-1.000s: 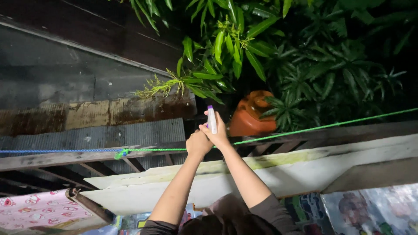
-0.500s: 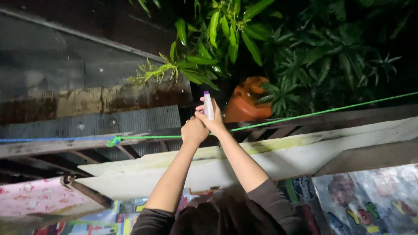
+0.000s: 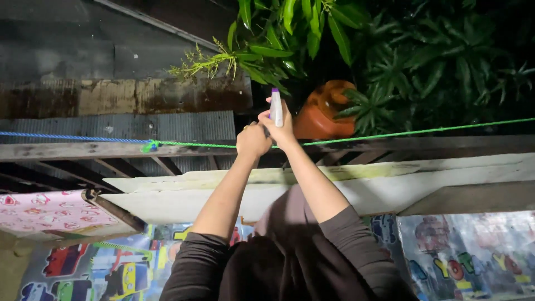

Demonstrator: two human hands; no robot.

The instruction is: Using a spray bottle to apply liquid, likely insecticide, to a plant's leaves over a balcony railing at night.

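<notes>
White plastic peg (image 3: pixel 276 108) with a purple tip, slim, standing upright just above the green line (image 3: pixel 390 135). My right hand (image 3: pixel 281 129) is pinching it between thumb and fingers, right at the line. My left hand (image 3: pixel 253 140) is a closed fist, touching the right hand and sitting on the line; I can't tell what it grips. Left of my hands, the green line knots into a blue rope (image 3: pixel 67 137). Orange container (image 3: pixel 323 114) sits behind the line, just right of the peg, among green leaves (image 3: pixel 290 28). Dark brown cloth (image 3: pixel 290 217) hangs below the line between my forearms. Pink patterned fabric (image 3: pixel 50 212) lies lower left of it.
</notes>
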